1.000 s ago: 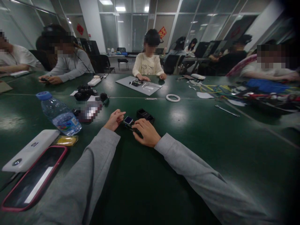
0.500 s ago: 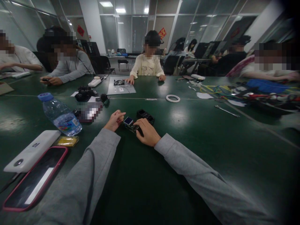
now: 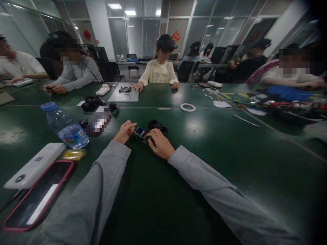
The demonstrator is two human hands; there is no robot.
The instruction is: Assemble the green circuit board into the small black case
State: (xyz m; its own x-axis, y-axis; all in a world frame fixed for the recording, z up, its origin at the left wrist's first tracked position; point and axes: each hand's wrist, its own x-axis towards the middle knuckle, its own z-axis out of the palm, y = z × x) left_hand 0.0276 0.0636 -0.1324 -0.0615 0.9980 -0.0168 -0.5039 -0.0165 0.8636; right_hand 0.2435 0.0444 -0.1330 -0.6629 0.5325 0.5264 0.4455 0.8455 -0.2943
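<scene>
A small circuit board with a square screen (image 3: 139, 131) lies on the green table just ahead of me. My right hand (image 3: 160, 143) is closed over the board's right end, fingertips bent onto it, hiding that part. To the left of the screen is my left hand (image 3: 124, 132), its fingers curled and the index finger pointing toward the board, apart from it or barely touching. Whether a small thing sits in those curled fingers I cannot make out. Behind my right hand rests a black rectangular case (image 3: 156, 125), partly covered by the fingers.
On my left are a water bottle (image 3: 67, 126), a white power bank (image 3: 35, 166), a yellow packet (image 3: 73, 155) and a red-edged phone (image 3: 38, 197). A white ring (image 3: 187, 107), a wrench (image 3: 246, 120) and tangled cables (image 3: 281, 98) lie to the right. A person (image 3: 159, 71) sits opposite.
The grey sheet with parts across the table has slid left, with the person opposite's hand at its edge. My hands have hardly moved; the view has shifted slightly.
</scene>
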